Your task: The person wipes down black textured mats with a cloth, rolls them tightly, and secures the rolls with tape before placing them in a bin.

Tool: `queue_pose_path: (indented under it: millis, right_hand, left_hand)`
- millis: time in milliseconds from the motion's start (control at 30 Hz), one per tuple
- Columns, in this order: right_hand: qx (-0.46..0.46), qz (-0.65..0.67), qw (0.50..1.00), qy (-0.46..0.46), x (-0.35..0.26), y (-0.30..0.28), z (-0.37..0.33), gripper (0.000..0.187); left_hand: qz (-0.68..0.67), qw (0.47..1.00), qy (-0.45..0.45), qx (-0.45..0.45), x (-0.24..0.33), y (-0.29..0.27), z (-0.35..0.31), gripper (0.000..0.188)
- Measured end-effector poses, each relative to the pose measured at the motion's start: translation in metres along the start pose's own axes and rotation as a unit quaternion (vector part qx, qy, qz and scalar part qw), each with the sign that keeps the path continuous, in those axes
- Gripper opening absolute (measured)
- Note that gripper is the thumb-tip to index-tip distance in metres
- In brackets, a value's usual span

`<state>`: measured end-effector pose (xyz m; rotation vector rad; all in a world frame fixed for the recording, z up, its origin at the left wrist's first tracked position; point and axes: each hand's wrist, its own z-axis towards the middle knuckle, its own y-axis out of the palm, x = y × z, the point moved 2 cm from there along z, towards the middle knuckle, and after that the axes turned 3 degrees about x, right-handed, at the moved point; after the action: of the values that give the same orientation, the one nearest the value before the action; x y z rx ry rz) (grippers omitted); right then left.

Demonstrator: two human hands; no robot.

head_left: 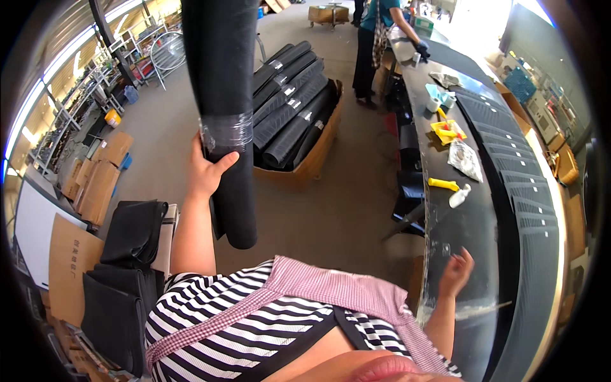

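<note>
My left hand is wrapped round a thick black roll of sheet material, thumb across its front. The roll stands nearly upright in the air, and its upper end runs out of view. A band of clear tape circles it just above my fingers. My right hand hovers at the near end of the long dark worktable, its fingers loosely bent and apart, with nothing visible in them. Beyond it on the table lie a yellow-handled tool and a small white bottle.
Ahead, a cardboard box holds several taped black rolls. Flat black sheets lie along the table's right side. A co-worker in a teal top stands at its far end. Folded black material and cardboard are at my left.
</note>
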<state>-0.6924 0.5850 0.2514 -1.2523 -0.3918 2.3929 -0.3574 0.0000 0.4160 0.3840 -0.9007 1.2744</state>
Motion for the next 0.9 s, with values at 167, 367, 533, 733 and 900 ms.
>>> queue_pose_path:
  millis: [167,367,533,733,900]
  right_hand:
    - [-0.193,-0.066,0.971,-0.126,-0.015,0.148,0.086,0.032]
    - [-0.201,-0.192,0.957,-0.082,0.033,0.232,0.135,0.058]
    - [-0.184,-0.253,0.950,-0.017,0.030,0.275,0.150,0.077]
    - [-0.178,-0.391,0.902,0.022,0.028,0.271,0.142,0.081]
    - [-0.212,-0.470,0.856,0.036,0.039,0.277,0.140,0.083]
  left_hand:
    - [-0.020,0.993,-0.106,-0.057,-0.070,0.089,0.084,0.096]
    - [-0.016,0.978,-0.182,-0.102,-0.211,0.229,0.197,0.093]
    - [0.029,0.973,-0.186,-0.134,-0.366,0.374,0.309,0.094]
    - [0.141,0.936,-0.239,-0.215,-0.469,0.548,0.388,0.093]
    - [0.386,0.840,-0.269,-0.271,-0.582,0.630,0.367,0.112]
